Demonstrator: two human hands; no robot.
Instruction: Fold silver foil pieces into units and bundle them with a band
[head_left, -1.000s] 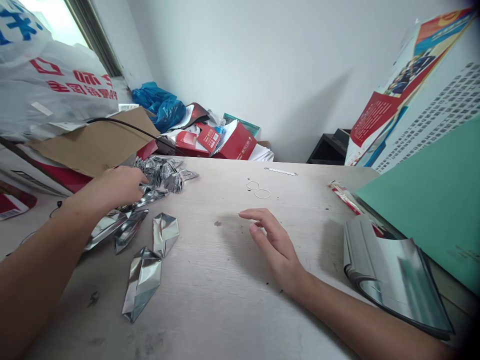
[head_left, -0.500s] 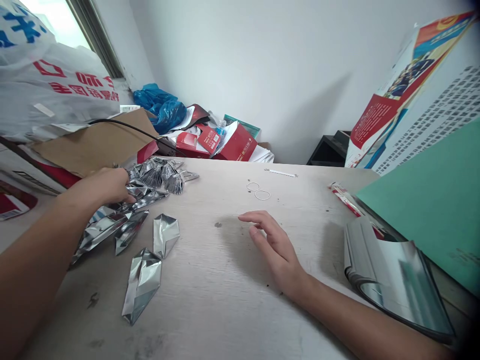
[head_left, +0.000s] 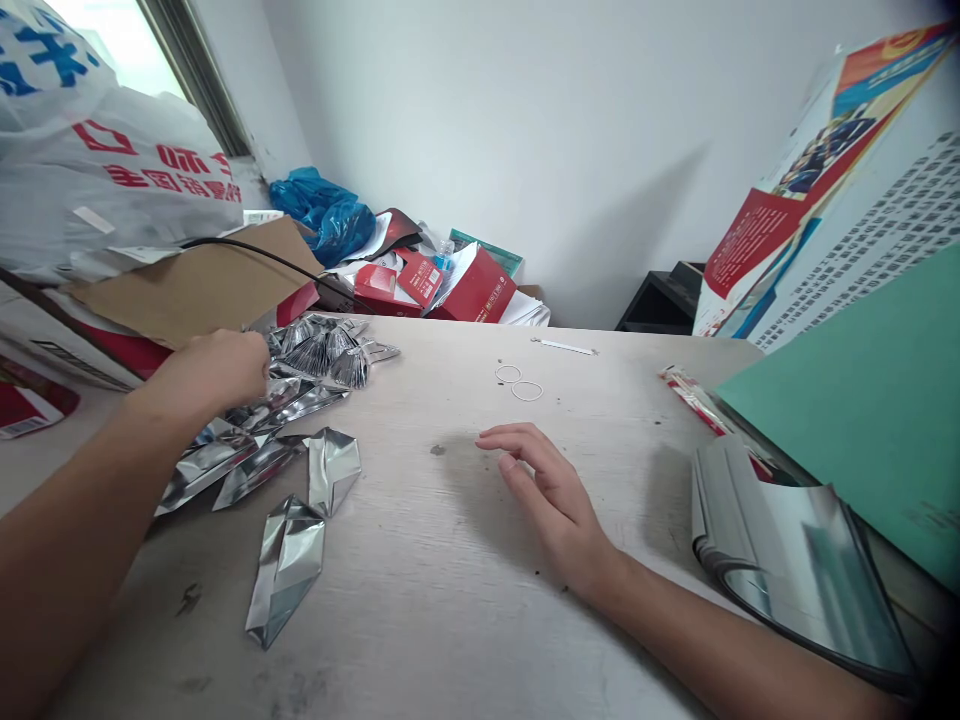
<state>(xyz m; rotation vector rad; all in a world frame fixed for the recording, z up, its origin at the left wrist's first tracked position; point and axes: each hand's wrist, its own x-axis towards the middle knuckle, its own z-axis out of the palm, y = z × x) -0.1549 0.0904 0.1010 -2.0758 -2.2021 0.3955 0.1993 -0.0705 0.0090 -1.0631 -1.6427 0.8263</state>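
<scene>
Showing mainly its back, left hand (head_left: 216,375) is at the foil pile (head_left: 301,398), left side of the surface (head_left: 420,600); cannot tell how far closed, or on what. Right hand (head_left: 546,492) half open, holding nothing, near two rings (head_left: 517,381).

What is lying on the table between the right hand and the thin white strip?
In the head view, two thin pale rings lie between the right hand and the white strip, with small dark specks near them.
</scene>
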